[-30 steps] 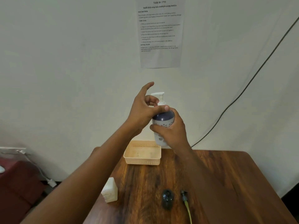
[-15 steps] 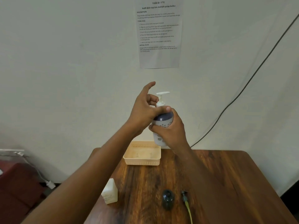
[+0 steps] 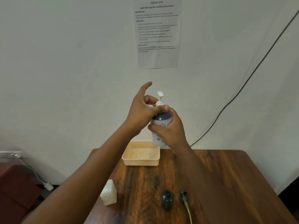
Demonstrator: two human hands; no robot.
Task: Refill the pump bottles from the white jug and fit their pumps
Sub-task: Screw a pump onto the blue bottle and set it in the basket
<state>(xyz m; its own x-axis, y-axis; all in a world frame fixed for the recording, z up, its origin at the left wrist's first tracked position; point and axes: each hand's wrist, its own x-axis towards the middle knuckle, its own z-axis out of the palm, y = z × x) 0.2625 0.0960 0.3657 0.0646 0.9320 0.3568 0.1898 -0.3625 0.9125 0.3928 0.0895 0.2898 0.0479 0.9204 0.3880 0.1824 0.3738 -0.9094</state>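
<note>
Right now twisting white pump (image 3: 160, 98) with pinching left hand (image 3: 142, 110), right hand (image 3: 169, 131) gripping bottle (image 3: 159, 126) midair; cross-threading could leak.

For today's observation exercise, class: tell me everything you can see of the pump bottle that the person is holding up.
The pump bottle is a rounded, plastic-looking bottle, pale grey-white below with grey spots and dark navy at the shoulder. A white pump with a nozzle on a thin stem sits in its neck. It is held about upright in the air, above the table and beige basket, before the wall. The right hand grips its body; the left hand pinches the pump's collar, index finger raised. Its fill level cannot be seen.
</note>
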